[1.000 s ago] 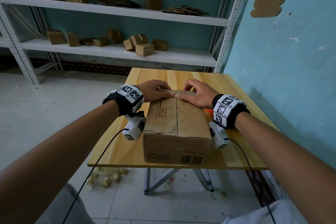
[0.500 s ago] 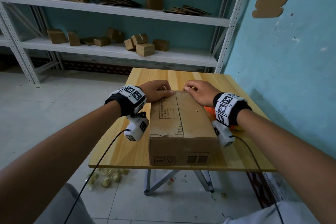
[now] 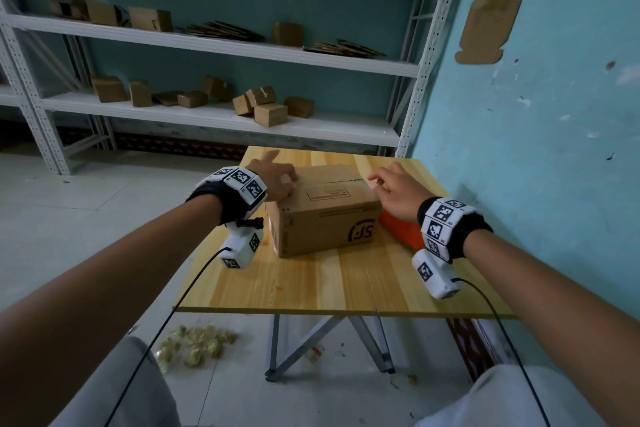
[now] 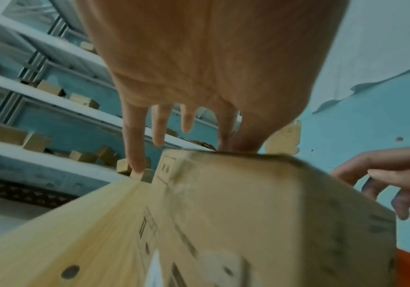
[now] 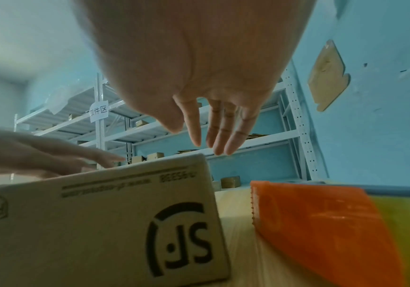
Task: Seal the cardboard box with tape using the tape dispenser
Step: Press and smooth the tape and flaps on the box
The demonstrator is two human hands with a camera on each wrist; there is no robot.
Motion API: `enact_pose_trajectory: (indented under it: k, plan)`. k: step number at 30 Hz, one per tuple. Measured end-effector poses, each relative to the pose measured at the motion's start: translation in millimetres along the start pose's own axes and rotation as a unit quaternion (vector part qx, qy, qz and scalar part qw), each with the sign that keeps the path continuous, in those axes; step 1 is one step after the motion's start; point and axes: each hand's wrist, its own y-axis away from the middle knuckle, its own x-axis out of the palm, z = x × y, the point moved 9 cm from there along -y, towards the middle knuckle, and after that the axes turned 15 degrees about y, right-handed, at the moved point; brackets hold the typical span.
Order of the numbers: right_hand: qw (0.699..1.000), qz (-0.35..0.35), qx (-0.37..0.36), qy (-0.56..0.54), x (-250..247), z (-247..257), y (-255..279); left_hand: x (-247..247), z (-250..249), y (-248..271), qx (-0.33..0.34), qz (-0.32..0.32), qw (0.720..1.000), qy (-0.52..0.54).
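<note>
A closed cardboard box [image 3: 322, 208] sits mid-frame on a wooden table [image 3: 339, 281]; the left hand [image 3: 277, 180] rests on its top, fingers loose, while the right hand [image 3: 394, 191] hovers beside it, fingers spread, holding nothing.

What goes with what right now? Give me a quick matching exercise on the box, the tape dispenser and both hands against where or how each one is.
Things:
1. cardboard box
2. tape dispenser
3. left hand
4. right hand

States:
A. orange, lying on the table to the right of the box
B. resting on the box's top left corner
C. fingers spread above the box's right edge, holding nothing
D. standing on the table with its printed logo side facing the person

Pairs: 1-D, 2-A, 3-B, 4-C
</note>
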Motion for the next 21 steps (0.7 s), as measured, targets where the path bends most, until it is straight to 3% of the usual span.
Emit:
enact_pose_trajectory:
  k: [6,10,15,21]
  plan:
    - [0.997,-0.068,0.044,0.010,-11,11,4,-1,-17,17,0.018,0.021,0.999,-0.026]
    - [0.999,-0.009,0.028,-0.033,-1,25,10,3,-13,22,-0.001,0.045,0.998,-0.052]
    - [0.999,-0.037,0.031,-0.003,-6,23,10,-12,-24,28,0.037,0.007,0.997,-0.068]
    - [0.996,0.079,0.044,-0.009,34,23,10,4,-31,25,0.077,-0.015,0.997,0.024]
